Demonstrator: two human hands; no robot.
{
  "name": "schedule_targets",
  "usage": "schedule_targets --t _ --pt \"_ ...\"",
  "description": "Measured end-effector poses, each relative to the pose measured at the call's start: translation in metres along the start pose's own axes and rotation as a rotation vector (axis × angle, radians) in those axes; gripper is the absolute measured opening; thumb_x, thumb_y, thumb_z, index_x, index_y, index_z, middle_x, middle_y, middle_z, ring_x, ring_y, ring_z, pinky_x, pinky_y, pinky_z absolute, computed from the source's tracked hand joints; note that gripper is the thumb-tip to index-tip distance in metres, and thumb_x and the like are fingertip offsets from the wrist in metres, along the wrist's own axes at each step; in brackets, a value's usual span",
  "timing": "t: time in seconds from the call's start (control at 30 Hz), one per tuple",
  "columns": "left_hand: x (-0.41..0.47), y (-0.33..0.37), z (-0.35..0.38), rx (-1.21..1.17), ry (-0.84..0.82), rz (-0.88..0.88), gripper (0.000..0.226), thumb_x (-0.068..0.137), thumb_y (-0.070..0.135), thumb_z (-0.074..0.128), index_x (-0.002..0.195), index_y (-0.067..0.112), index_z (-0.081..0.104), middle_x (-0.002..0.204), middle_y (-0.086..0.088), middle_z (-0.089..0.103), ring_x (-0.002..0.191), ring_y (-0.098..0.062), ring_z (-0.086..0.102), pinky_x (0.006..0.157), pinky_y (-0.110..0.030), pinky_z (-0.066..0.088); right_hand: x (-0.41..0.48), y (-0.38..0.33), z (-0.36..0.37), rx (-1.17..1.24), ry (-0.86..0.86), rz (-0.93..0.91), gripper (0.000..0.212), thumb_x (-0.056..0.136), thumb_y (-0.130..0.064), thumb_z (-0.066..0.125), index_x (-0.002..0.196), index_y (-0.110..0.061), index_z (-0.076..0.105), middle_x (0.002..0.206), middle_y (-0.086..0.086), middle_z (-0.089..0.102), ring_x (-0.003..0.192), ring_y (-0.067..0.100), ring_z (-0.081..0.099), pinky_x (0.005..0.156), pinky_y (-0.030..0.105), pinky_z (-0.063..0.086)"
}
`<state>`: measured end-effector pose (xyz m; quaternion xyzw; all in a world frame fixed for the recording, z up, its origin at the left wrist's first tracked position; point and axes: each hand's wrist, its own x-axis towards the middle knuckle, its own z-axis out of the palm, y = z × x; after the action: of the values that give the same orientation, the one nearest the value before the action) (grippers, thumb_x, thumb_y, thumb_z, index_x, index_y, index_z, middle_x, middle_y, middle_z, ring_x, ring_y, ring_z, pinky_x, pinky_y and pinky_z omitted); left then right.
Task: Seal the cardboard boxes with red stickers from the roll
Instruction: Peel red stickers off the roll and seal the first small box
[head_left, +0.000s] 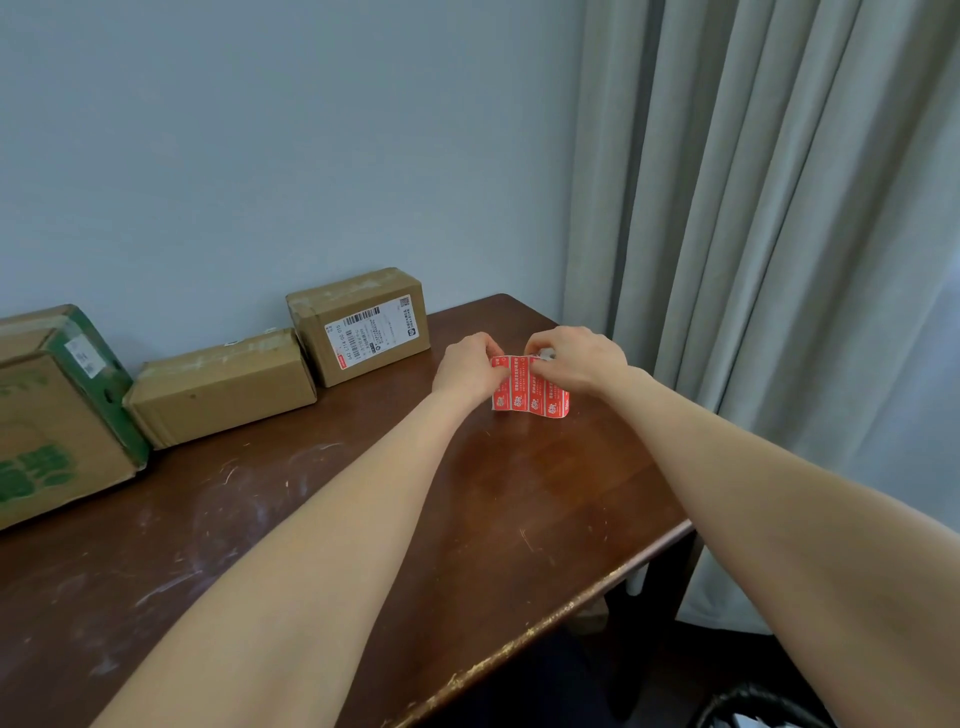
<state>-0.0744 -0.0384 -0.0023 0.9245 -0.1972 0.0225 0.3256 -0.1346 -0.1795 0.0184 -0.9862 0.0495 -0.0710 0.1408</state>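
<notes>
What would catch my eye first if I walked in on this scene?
The bright red sticker strip, pinched along its top by the left hand and right hand over the far right of the dark wooden table. Then the three cardboard boxes lined up against the wall on the left.

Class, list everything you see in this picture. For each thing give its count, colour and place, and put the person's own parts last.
green box: 1, brown with green print, table's far left
plain box: 1, brown, against the wall, between the other two
labelled box: 1, brown with a white label, right of the plain box
sticker strip: 1, red, held over the table's far right
table: 1, dark brown, scuffed, under everything
wall: 1, pale blue-grey, behind the boxes
curtain: 1, grey, right side
dark item: 1, black, lower right, unclear what
left hand: 1, pinches the strip's left top
right hand: 1, pinches the strip's right top
</notes>
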Motion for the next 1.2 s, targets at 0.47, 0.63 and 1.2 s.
schedule_targets --t 0.47,0.63,1.2 --pt "0.002 0.011 0.000 0.124 0.031 0.175 0.014 0.091 0.030 0.061 0.096 0.020 0.069 0.099 -0.001 0.069 0.090 -0.018 0.064 0.077 -0.039 0.055 0.003 0.004 -0.001 0.010 0.023 0.003 0.030 0.095 -0.047 0.049 0.118 -0.033 0.064 0.117 0.001 0.065 0.102 0.020 0.063 0.073 0.030 0.046" --pt "0.004 0.009 0.000 0.103 0.011 0.174 0.016 0.093 0.029 0.058 0.099 0.019 0.069 0.103 -0.003 0.069 0.093 -0.019 0.064 0.078 -0.036 0.054 0.002 0.003 -0.001 0.015 0.039 0.011 0.028 0.095 -0.044 0.051 0.116 -0.033 0.065 0.117 0.001 0.065 0.102 0.021 0.063 0.073 0.031 0.047" --pt "0.011 0.007 0.008 0.014 0.011 0.137 0.018 0.094 0.028 0.054 0.098 0.020 0.069 0.104 -0.002 0.069 0.096 -0.018 0.063 0.076 -0.029 0.050 -0.001 0.001 0.006 0.023 0.102 0.058 0.029 0.095 -0.044 0.047 0.112 -0.033 0.067 0.112 -0.001 0.066 0.100 0.020 0.064 0.078 0.034 0.052"
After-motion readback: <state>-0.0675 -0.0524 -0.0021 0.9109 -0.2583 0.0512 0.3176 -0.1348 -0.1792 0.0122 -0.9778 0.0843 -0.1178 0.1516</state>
